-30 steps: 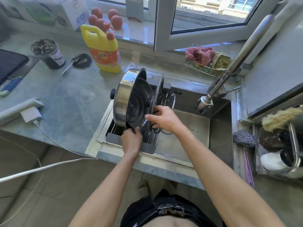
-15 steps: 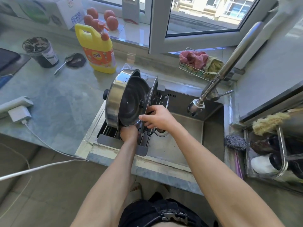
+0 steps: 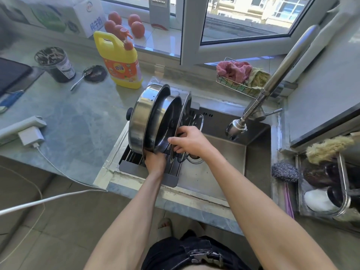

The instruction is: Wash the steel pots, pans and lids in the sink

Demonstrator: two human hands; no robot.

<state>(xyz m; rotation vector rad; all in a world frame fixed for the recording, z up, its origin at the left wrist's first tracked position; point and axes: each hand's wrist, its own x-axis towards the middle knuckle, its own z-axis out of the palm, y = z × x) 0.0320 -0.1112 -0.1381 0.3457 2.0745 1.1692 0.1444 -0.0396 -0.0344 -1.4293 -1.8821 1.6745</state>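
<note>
sunlit grey stone counter [image 3: 64,117] under an open white-framed window [image 3: 194,30], tiled floor [image 3: 58,221] below.

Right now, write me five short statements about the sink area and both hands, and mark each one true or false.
1. The steel pots stand on edge on the drying rack at the sink's left side. True.
2. Water runs from the faucet. False: no stream shows below the spray head.
3. The left hand holds the pots at their lower edge. True.
4. The yellow detergent bottle lies inside the sink basin. False: it stands upright on the counter behind the pots.
5. The right hand rests on the steel scourer. False: it grips a lid by the pots; the scourer lies apart at the sink's right.
</note>
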